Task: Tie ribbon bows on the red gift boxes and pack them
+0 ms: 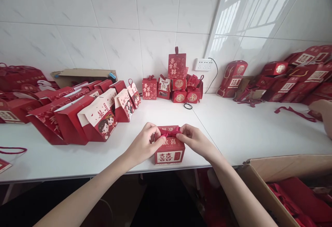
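A red gift box (pixel 169 153) with gold and white lettering stands upright near the front edge of the white table. Across its top runs a dark red ribbon (pixel 169 133), gathered at the middle. My left hand (pixel 145 142) pinches the ribbon's left part between thumb and fingers. On the other side, my right hand (pixel 195 139) is closed on the ribbon's right part. Both hands rest close to the box's upper edge, and the fingers hide some of the ribbon.
Several red and cream boxes (pixel 100 116) stand in rows at left. Small red boxes (pixel 178 83) are stacked by the wall, with a black ring (pixel 188 106) before them. A carton (pixel 285 166) of red material sits front right. Another person's hand (pixel 323 111) is near a ribbon (pixel 295 112).
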Demonstrator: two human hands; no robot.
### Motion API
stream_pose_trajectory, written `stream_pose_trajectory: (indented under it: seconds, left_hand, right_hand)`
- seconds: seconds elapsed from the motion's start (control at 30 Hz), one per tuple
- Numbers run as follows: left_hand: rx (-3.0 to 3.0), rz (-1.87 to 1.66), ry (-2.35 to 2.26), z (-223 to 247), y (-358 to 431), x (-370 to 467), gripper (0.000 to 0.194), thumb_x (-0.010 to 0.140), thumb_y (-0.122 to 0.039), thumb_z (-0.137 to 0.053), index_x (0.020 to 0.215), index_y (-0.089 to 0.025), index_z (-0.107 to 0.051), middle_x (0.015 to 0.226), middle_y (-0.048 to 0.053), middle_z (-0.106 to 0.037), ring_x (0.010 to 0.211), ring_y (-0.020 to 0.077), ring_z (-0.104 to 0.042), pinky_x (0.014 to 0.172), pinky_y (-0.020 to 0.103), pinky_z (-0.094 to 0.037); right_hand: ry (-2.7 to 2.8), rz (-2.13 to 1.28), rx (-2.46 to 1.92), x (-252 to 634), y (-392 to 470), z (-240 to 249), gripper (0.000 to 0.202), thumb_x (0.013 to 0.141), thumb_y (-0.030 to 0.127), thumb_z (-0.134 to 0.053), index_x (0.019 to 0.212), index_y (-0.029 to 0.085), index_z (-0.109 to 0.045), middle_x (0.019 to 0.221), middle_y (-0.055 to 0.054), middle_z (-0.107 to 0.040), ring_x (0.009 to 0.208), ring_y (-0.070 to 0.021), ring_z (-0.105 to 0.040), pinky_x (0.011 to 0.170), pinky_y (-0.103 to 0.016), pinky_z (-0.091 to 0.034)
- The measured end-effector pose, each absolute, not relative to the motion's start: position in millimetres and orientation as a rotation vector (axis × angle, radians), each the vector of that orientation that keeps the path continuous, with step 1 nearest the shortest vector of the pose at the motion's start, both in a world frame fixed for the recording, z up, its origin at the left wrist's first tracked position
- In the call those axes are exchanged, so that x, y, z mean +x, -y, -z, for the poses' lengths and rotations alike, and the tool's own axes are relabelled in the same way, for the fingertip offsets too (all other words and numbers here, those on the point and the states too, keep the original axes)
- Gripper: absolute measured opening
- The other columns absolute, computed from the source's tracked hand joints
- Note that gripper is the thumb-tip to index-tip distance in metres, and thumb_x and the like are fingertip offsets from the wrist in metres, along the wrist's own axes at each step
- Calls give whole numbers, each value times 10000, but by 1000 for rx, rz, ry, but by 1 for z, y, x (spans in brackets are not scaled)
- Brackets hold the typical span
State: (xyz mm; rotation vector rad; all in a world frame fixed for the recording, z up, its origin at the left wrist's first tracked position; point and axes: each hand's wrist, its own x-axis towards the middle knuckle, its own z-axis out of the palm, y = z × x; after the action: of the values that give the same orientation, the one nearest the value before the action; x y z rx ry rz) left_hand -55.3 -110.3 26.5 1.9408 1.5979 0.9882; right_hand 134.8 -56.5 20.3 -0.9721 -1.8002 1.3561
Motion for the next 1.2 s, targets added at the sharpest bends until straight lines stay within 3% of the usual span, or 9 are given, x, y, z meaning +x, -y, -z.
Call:
stream_pose_trajectory:
  seconds: [0.1,0.23,0.37,0.53,0.67,0.83,1.2]
  left_hand:
    - [1941,-987,-1620,-27,108,-54,235,843,-360,-441,670,-201,-437,955,36,-538,905,188,-566,764,314,-455]
    - [1922,-977,-1609,-25,109,-54,247,841,-316,-441,624,-207,-401,1163,53,-582,1180,239,-485,887,338,-429]
    - [1883,-952,-1616,-24,112,-53,245,836,-322,-442,623,-210,-397,1319,25,-525,1135,249,-538,903,356,-433]
    - [1860,-922,-1600,-25,111,-52,243,816,-323,-454,609,-212,-389,1345,27,-504,1022,251,-607,835,345,-473]
    - [1834,-920,-1570,-25,109,-54,248,802,-324,-471,597,-207,-396,1343,43,-504,1057,264,-585,899,378,-445]
    - [1790,-1010,-1485,-20,106,-62,261,809,-382,-475,628,-194,-465,1310,103,-500,1144,268,-520,926,391,-435]
    - [1713,-977,-1349,-11,100,-72,270,823,-404,-488,653,-195,-475,1372,80,-436,1248,265,-435,971,378,-406]
  right_hand:
    - [1833,-1228,-994,134,57,-16,168,748,332,-540,705,199,-447,589,60,-449,512,-88,-432,482,-231,-365]
    - [1927,-1029,-1008,136,61,-15,117,759,266,-521,699,202,-444,659,31,-514,596,-108,-478,567,-252,-401]
    - [1924,-1061,-998,142,63,-18,205,768,379,-564,772,208,-450,693,28,-524,605,-114,-488,560,-246,-397]
    - [1992,-1038,-1214,143,65,-21,428,808,562,-472,592,200,-402,532,45,-434,512,-100,-416,503,-239,-306]
    - [1983,-1095,-1189,138,63,-19,408,816,494,-483,561,193,-379,535,50,-413,512,-88,-376,506,-232,-278]
    - [1853,-1434,-1009,140,56,-17,375,792,462,-521,570,184,-399,555,54,-398,529,-81,-364,535,-229,-286]
    - [1536,-1752,-706,143,48,8,338,773,393,-604,579,177,-432,550,42,-439,534,-88,-396,563,-237,-303]
